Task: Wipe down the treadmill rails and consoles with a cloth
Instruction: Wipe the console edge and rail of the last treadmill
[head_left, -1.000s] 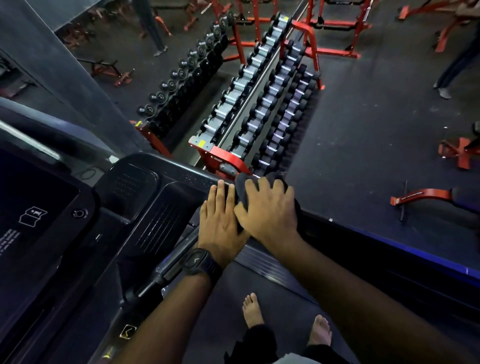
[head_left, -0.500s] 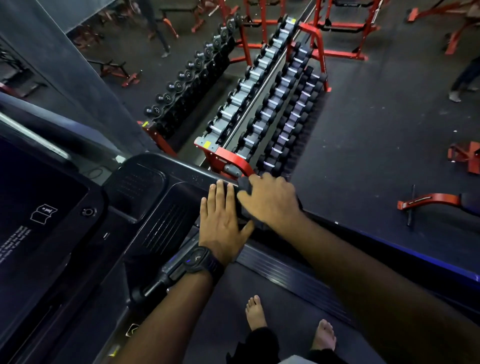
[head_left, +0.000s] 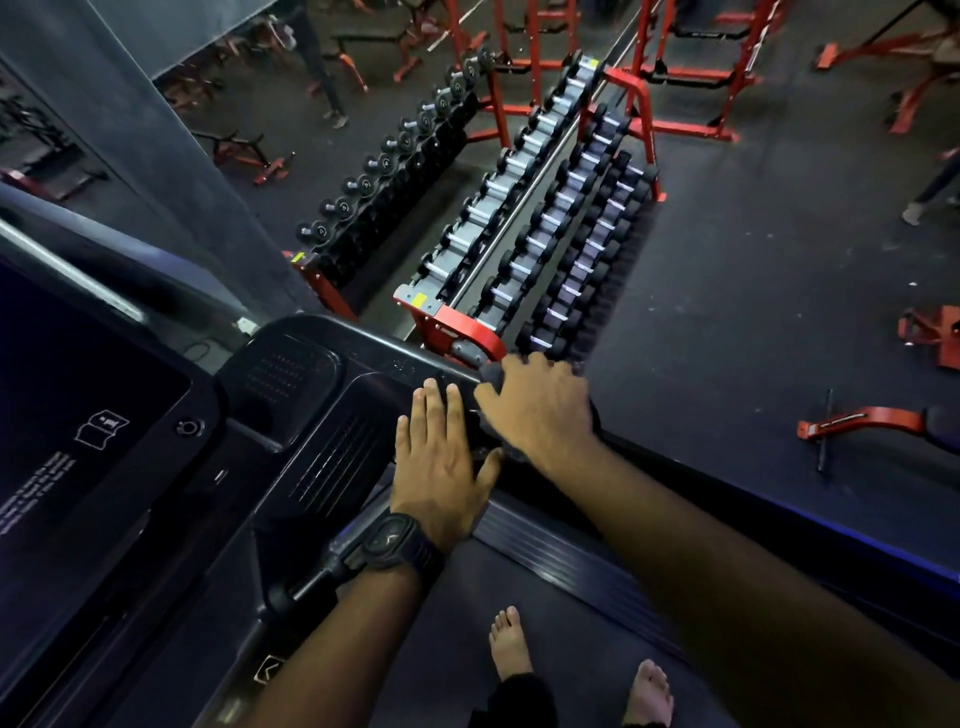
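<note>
I stand barefoot on a black treadmill. Its console (head_left: 322, 415) fills the lower left, with a dark screen (head_left: 78, 415) at the far left. My right hand (head_left: 540, 410) presses a dark cloth (head_left: 491, 375) onto the right handrail (head_left: 727, 488), fingers curled over the cloth at the rail's front corner. Most of the cloth is hidden under the hand. My left hand (head_left: 441, 462), with a black watch on the wrist, lies flat with straight fingers on the console's right edge, just beside the right hand.
Beyond the rail, red racks of dumbbells (head_left: 545, 223) run away across the dark gym floor. A red bench foot (head_left: 872, 421) lies to the right. The ribbed side strip (head_left: 561, 551) and belt are under my feet (head_left: 511, 644). A person's legs (head_left: 317, 67) stand far back.
My right hand has drawn its fingers in over the cloth and slid slightly along the rail corner. My left hand has stayed flat in the same place. The view has tilted a little.
</note>
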